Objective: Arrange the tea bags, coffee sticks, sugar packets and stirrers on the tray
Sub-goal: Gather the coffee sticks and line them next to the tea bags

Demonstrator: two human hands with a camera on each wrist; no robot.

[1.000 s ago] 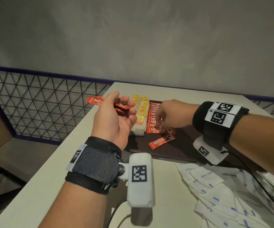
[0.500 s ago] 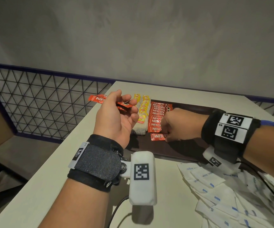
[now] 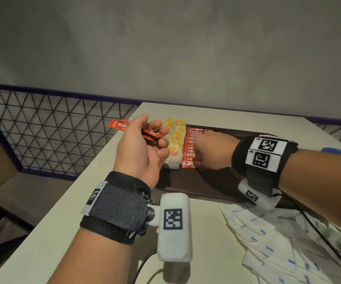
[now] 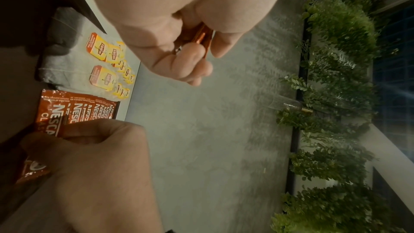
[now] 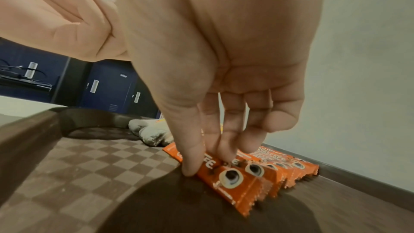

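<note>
While spare coffee sticks (image 3: 122, 125) were gripped in the left hand (image 3: 143, 148), the nearest stick (image 5: 226, 180) was being pressed into the tray (image 3: 216, 187) row by the right hand's (image 3: 212, 150) thumb and fingertips, tea bags (image 3: 174, 138) at nine o'clock. Next, another stick would likely need passing across.

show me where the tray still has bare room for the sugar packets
Bare tray floor lies right of and in front of the coffee sticks, up to the near rim. The left end is crowded: tea bags, coffee sticks, right hand. Sugar packets wait on the table.
</note>
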